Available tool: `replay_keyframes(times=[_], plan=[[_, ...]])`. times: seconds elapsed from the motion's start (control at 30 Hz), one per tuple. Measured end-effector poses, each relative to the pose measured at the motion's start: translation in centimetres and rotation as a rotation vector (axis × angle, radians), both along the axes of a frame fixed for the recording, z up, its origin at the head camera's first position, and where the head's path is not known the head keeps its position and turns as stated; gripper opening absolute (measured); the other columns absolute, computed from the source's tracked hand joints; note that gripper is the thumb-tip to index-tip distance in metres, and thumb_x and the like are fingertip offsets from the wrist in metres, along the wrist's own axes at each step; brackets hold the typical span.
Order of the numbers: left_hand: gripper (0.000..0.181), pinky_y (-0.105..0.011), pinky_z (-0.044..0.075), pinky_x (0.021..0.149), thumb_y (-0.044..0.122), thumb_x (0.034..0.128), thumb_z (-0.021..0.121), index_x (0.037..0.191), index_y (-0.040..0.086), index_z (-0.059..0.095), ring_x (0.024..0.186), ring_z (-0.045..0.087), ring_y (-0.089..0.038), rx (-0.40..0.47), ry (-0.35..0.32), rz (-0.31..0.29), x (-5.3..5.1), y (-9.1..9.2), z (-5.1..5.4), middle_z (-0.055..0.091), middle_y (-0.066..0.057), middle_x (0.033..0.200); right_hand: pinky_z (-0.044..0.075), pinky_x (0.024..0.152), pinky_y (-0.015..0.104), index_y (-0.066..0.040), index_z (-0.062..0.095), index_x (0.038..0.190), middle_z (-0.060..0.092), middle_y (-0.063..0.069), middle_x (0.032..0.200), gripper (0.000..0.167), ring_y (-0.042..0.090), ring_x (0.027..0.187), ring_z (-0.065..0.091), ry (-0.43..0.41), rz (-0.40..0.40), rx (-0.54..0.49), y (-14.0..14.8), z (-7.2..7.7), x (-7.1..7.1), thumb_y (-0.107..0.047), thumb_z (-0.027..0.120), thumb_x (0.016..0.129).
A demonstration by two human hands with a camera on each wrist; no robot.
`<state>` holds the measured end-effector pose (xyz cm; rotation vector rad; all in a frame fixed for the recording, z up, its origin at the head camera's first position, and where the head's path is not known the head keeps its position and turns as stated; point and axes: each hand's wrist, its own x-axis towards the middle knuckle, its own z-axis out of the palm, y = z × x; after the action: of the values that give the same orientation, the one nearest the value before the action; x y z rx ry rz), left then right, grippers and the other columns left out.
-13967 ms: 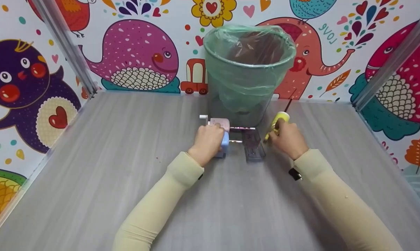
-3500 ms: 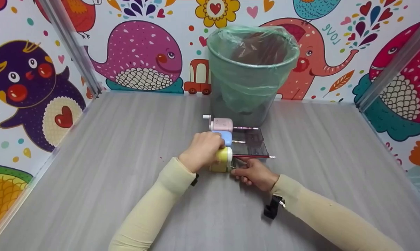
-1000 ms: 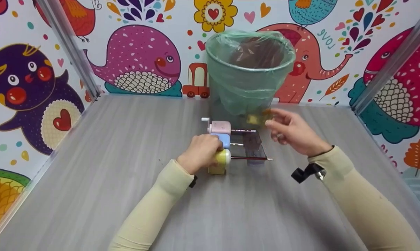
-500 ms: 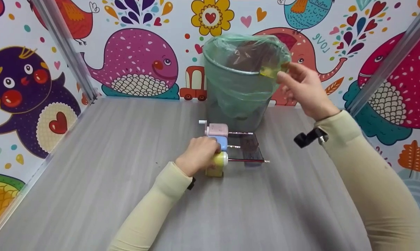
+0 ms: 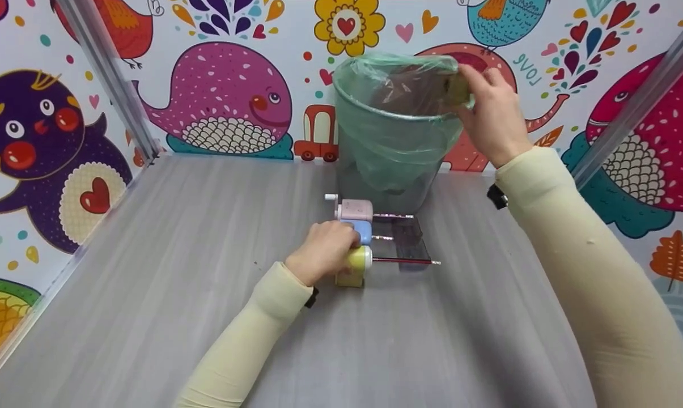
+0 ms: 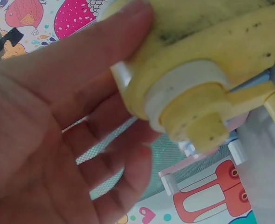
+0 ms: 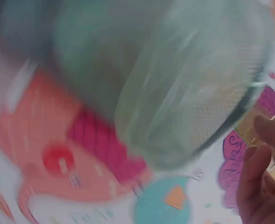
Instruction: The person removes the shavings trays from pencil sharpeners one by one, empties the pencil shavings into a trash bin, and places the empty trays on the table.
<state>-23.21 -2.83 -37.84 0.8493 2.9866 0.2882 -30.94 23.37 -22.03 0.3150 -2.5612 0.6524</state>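
My left hand [image 5: 324,249] grips a yellow hand-crank pencil sharpener [image 5: 359,258] standing on the table. A dark red pencil [image 5: 403,260] sticks out of its right side. In the left wrist view, the thumb lies on the yellow sharpener [image 6: 189,42], its yellow crank [image 6: 254,95] visible. Above the right part of the lined bin's mouth, my right hand [image 5: 494,116] pinches a small translucent yellow shavings drawer [image 5: 456,90], which looks tilted. At the edge of the right wrist view, the fingers hold the drawer [image 7: 247,128] beside the bin rim; its contents cannot be made out.
A mesh bin with a green bag [image 5: 395,147] stands against the back wall. In front of it are a pink sharpener [image 5: 356,209] and a blue sharpener [image 5: 363,231], both with pencils. Dark translucent drawers [image 5: 410,235] lie to their right. Patterned walls enclose the table [image 5: 205,238].
Earlier my right hand held the yellow sharpener, then worked at its base. It has since carried the yellow drawer up to the bin's mouth. My left hand stays on the sharpener.
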Motion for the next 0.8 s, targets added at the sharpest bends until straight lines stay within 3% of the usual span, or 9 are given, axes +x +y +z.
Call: replay_keyframes(times=[0.07,0.23,0.43,0.67,0.8], plan=[[0.037,-0.044,0.056,0.079,0.025,0.0738,0.090,0.104,0.009,0.076,0.088,0.065,-0.023,-0.003,-0.004,0.001,0.0,0.0,0.0,0.073,-0.006,0.099,0.051,0.101,0.053,-0.023,0.046,0.151,0.053,0.021,0.133,0.059,0.039,0.120,0.059,0.052,0.020,0.098,-0.4,-0.1,0.0,-0.009,0.064,0.097],[0.035,-0.045,0.056,0.077,0.026,0.0730,0.091,0.100,0.009,0.076,0.086,0.065,-0.024,-0.004,0.015,-0.002,-0.1,0.0,0.0,0.073,-0.006,0.095,0.054,0.096,0.055,-0.019,0.053,0.146,0.056,0.024,0.121,0.049,0.043,0.105,0.063,0.137,0.027,0.279,-1.2,0.1,0.2,-0.005,0.058,0.099],[0.035,-0.044,0.056,0.076,0.026,0.0730,0.091,0.099,0.009,0.075,0.085,0.064,-0.023,0.008,0.017,-0.001,-0.1,-0.1,0.0,0.073,-0.005,0.094,0.054,0.095,0.057,-0.017,0.052,0.147,0.055,0.025,0.117,0.050,0.042,0.098,0.059,0.131,0.032,0.378,-1.8,0.6,0.4,-0.003,0.056,0.099],[0.027,-0.048,0.055,0.072,0.021,0.0710,0.092,0.089,0.010,0.075,0.086,0.068,-0.028,0.024,0.052,-0.019,0.0,-0.2,-0.1,0.071,-0.007,0.089,0.054,0.092,0.060,-0.017,0.052,0.143,0.052,0.026,0.119,0.055,0.042,0.103,0.056,0.148,0.049,0.529,-1.9,0.7,0.4,0.005,0.061,0.094],[0.028,-0.048,0.055,0.071,0.022,0.0720,0.091,0.091,0.010,0.075,0.086,0.067,-0.028,0.024,0.056,-0.024,0.0,-0.2,-0.1,0.071,-0.007,0.090,0.053,0.089,0.062,-0.017,0.052,0.143,0.051,0.027,0.122,0.060,0.046,0.110,0.056,0.147,0.090,0.643,-2.1,0.9,0.4,0.008,0.065,0.090]])
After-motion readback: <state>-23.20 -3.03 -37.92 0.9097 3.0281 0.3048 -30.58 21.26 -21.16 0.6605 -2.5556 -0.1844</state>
